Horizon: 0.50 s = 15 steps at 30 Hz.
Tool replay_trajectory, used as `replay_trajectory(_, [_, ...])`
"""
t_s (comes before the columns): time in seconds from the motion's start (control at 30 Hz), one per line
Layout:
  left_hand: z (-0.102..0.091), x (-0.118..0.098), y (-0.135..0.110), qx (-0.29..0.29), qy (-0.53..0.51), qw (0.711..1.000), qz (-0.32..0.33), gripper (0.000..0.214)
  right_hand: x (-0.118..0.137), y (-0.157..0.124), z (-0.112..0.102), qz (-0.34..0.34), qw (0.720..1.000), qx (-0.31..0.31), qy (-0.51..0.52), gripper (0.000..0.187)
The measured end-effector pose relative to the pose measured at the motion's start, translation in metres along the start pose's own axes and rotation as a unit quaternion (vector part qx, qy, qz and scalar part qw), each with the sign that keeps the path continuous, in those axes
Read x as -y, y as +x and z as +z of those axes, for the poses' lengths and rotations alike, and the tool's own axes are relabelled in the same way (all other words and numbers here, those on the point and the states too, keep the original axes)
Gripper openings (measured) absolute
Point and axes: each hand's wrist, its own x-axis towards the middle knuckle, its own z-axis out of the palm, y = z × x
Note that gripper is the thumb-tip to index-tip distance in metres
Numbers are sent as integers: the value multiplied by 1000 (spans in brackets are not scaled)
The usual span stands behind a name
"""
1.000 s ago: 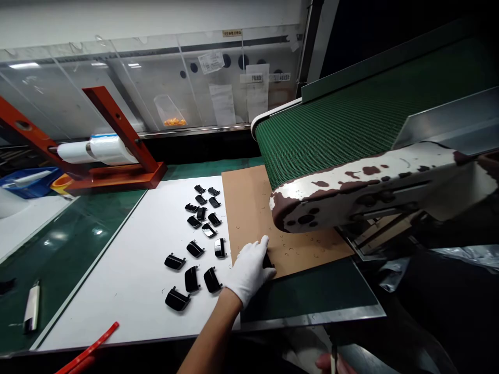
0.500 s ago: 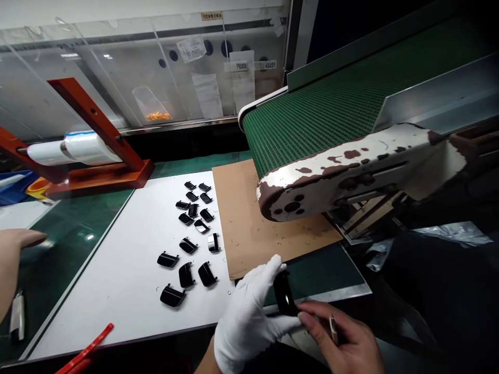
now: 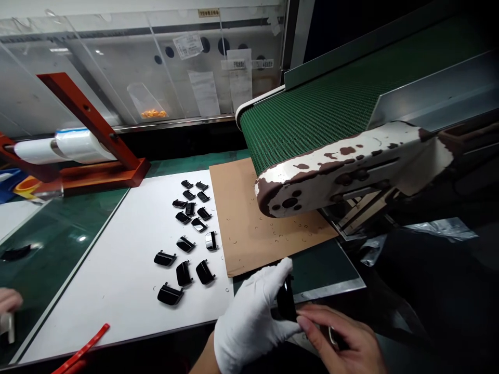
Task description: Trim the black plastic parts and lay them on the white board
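My left hand (image 3: 249, 317), in a white glove, is closed on a glossy black plastic part (image 3: 286, 304) and holds it upright above the table's near edge. My bare right hand (image 3: 343, 343) sits just right of it, a fingertip touching the part's lower edge. A small silvery tool (image 3: 331, 335) is tucked between that hand's fingers. Several matching black parts (image 3: 187, 244) lie spread over the white sheet (image 3: 117, 275) to the left.
A brown cardboard sheet (image 3: 249, 228) lies under the end of a green conveyor belt (image 3: 312, 119) with a chipped white frame. An orange stand (image 3: 93, 156) carries a film roll at back left. A red strip (image 3: 81, 350) lies near the front edge. Another person's hand (image 3: 8, 301) shows at far left.
My left hand lifted a black part off the cardboard and brought it to the near edge, and my right hand rose to meet it. The other person's hand drew back.
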Motion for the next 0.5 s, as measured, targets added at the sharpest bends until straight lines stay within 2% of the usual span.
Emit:
replay_trajectory(0.1, [-3,-3,-1,4,9,1000,1,96,-4,2,-7,-11,999,45,-20,8])
replay_trajectory(0.17, [-5,-6,-1,-13,10,1000,-5,98,-7,5,-13,18,997,72,-31,15])
replay_trajectory(0.27, [-6,-9,-3,-46,-10,998,-30,98,-10,11,-24,70,993,99,-13,61])
replay_trajectory(0.3, [-6,-10,-3,-55,-26,998,-35,98,-11,14,-27,77,991,110,-9,70])
replay_trajectory(0.33, [-6,-11,-4,-61,-43,996,-38,98,-10,16,-31,81,989,121,-12,71])
replay_trajectory(0.5, [-3,-11,-7,-71,-98,991,-56,101,-1,25,-40,93,977,177,-69,42])
